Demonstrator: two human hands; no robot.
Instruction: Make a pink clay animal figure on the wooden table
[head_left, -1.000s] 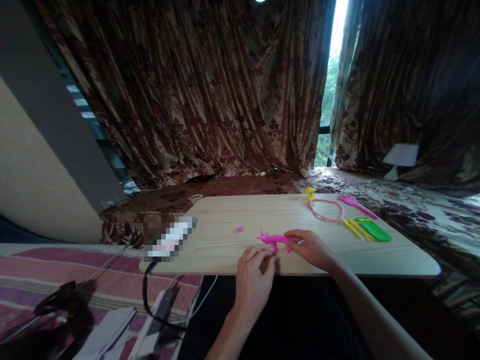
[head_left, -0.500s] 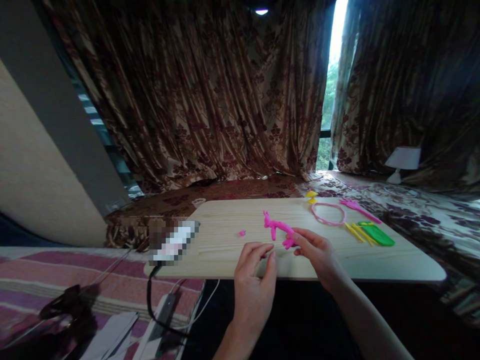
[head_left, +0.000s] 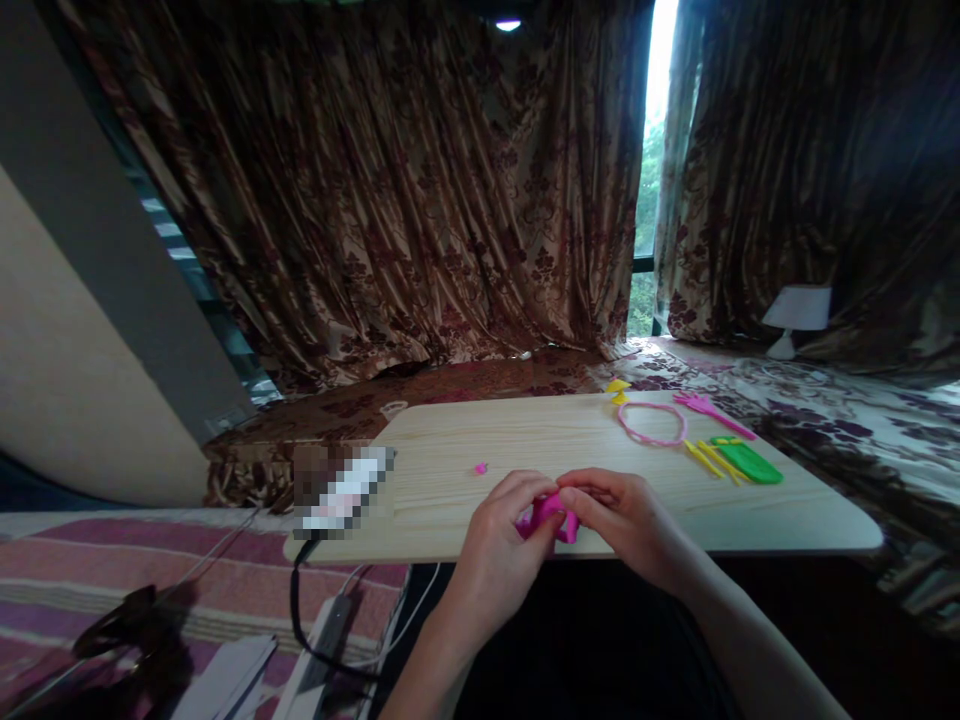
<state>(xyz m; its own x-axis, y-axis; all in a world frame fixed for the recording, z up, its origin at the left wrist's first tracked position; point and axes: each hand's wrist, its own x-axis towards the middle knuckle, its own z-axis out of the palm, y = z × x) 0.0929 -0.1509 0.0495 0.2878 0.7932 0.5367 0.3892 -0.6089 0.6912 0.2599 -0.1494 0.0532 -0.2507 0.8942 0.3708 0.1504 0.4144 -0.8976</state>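
Observation:
A pink clay animal figure point(head_left: 551, 508) is between my two hands near the front edge of the table, largely covered by fingers. My left hand point(head_left: 506, 525) is closed around its left part, thumb below. At its right part, my right hand point(head_left: 619, 508) pinches the pink clay between thumb and fingers. A small pink clay bit point(head_left: 481, 468) lies on the table beyond my left hand.
On the light wooden table point(head_left: 442, 430) lie a pink ring point(head_left: 652, 440), a pink hand-shaped piece point(head_left: 716, 415), yellow sticks point(head_left: 716, 460), a green flat piece point(head_left: 754, 463) and a yellow piece point(head_left: 618, 390). A blurred-out device point(head_left: 349, 490) with a black cable sits at the left.
The pink figure has come closer to me, down toward the table's front edge. My left hand has closed on it, where before it was apart with nothing in it.

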